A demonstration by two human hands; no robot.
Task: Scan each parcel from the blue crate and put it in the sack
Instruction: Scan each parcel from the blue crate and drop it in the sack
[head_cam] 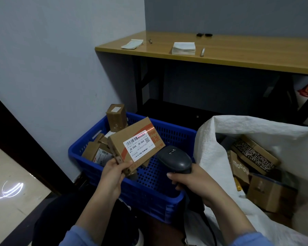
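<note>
Blue sleeves (78, 235) frame the bottom edge, forearms reaching forward; left hand (112, 174) pinches the parcel (117, 141) at its lower near corner, thumb on the top face, fingers curled beneath; parcel is held tilted above the blue crate (149, 192), its label (139, 146) turned up toward the camera; a red scan line falls across the label's upper edge, about where the barcode sits. More parcels lie loose in the crate behind it; one upright box (116, 118) stands on end at the far rim. Just right of the parcel, the scanner (174, 158) points at the label, near but not touching; right hand (190, 181) is wrapped round its grip, fingers closed; whether one is on the trigger I cannot tell. Further right, the sack (212, 166) stands open against the crate; several cartons (268, 194) already inside.

Handling, as judged: small corrugated carton, stiff, flat-faced; probably light, since a one-corner pinch carries it; dry card gives decent friction, tape strips may be slicker. Best hold is at an edge or corner clear of the label, so the barcode is never covered; for the move to the sack a fuller grip across the short sides seems safer than the corner pinch. Contents unknown; lower it in, do not toss.
</note>
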